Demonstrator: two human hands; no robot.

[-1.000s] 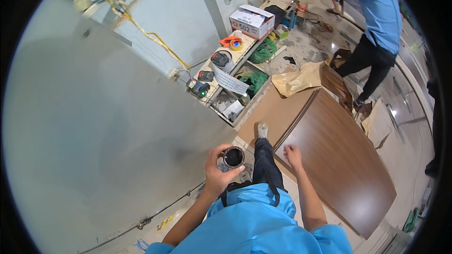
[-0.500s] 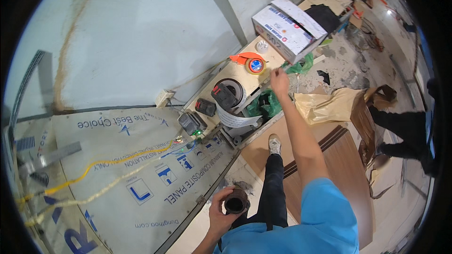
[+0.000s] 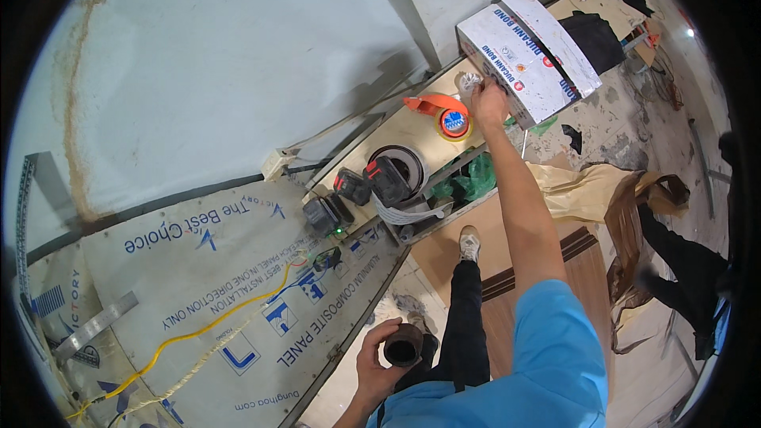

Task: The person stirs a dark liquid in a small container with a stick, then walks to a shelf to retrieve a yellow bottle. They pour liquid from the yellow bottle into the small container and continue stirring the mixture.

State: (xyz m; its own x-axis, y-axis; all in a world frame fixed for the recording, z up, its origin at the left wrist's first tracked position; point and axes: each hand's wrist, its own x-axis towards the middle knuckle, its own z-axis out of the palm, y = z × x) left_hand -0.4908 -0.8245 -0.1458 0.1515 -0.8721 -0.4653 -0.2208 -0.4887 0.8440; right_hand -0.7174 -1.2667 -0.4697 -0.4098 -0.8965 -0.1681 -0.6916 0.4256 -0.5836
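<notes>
My left hand (image 3: 379, 364) holds a dark, open-topped cylindrical cup (image 3: 403, 346) low in front of my body. My right hand (image 3: 487, 100) is stretched far out over a low wooden shelf (image 3: 412, 131) and closes on a small crinkled clear wrapper (image 3: 471, 82), right beside a white cardboard box (image 3: 527, 51). An orange tape roll (image 3: 453, 124) lies just below that hand.
On the shelf sit a coil of grey edge banding (image 3: 400, 166), black and red tool batteries (image 3: 380, 182) and a charger (image 3: 325, 215). A film-covered composite panel (image 3: 206, 293) with a yellow cable (image 3: 198, 333) leans at left. Another person's legs (image 3: 682, 254) stand at right beside brown paper (image 3: 602, 190).
My right arm has reached further out, from the floor to the far end of the shelf, and now grips the wrapper. My view has tipped toward the wall. The left hand keeps the cup.
</notes>
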